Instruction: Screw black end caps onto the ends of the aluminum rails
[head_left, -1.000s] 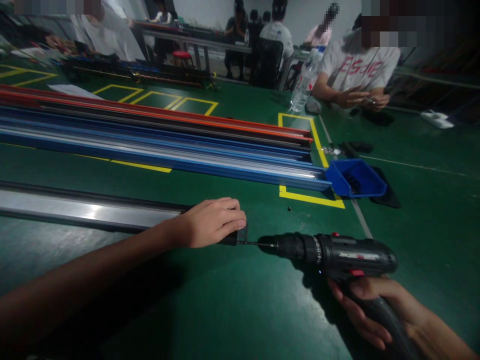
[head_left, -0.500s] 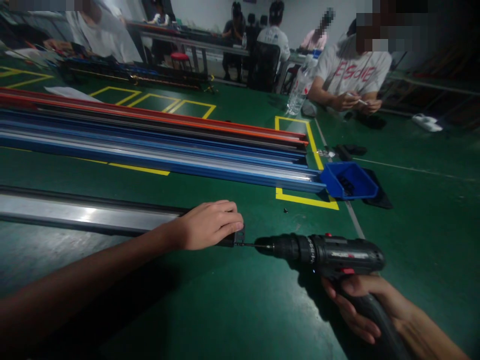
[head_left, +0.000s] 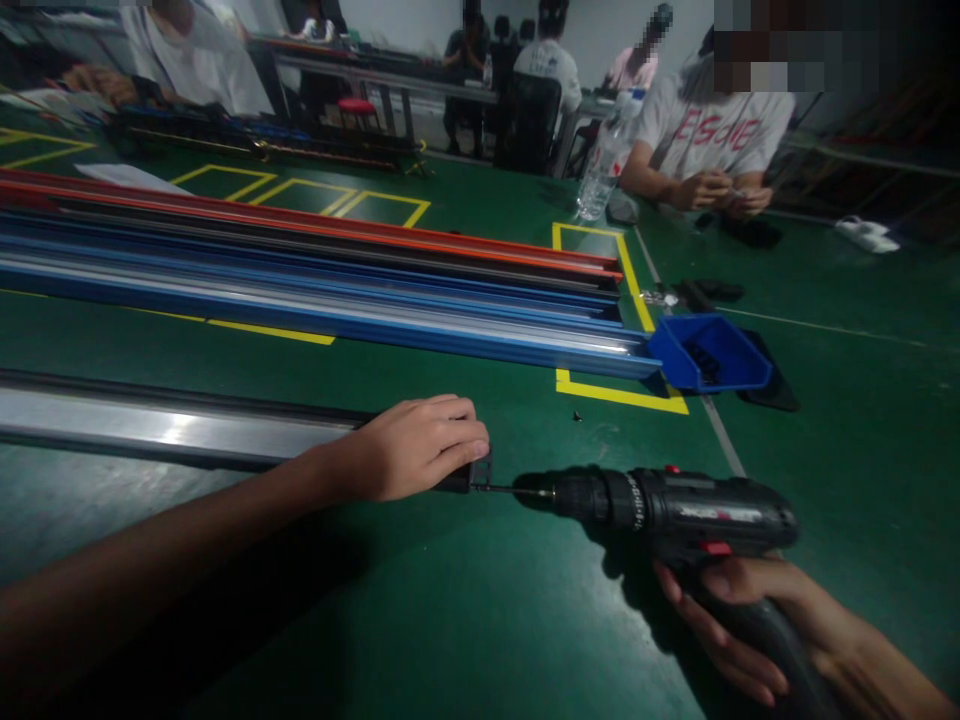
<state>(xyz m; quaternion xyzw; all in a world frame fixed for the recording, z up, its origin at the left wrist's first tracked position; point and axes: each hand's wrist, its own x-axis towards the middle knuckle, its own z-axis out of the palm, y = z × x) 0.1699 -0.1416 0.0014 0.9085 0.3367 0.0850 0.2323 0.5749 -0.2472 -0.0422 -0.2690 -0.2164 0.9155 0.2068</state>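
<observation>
My left hand (head_left: 424,445) is wrapped over the right end of a long metal rail (head_left: 247,432) with dark edges, which lies on the green table. A small black end piece (head_left: 484,468) shows just past my fingertips. My right hand (head_left: 742,610) grips a black cordless drill (head_left: 675,505) by its handle. The drill lies level and points left, and its long thin bit (head_left: 517,490) reaches the black end piece at the rail's end. Whether a screw sits at the tip is too small to tell.
Beyond my rail lie blue channel rails (head_left: 450,320) and an orange rail (head_left: 375,220). A blue bin (head_left: 712,355) holding small dark parts stands at their right end. A small dark screw-like piece (head_left: 577,416) lies nearby. Farther back are a plastic bottle (head_left: 600,170) and several people.
The drill and my right hand have shifted slightly right in the picture, while the bit's tip stays at the end piece. My left hand keeps its hold on the rail.
</observation>
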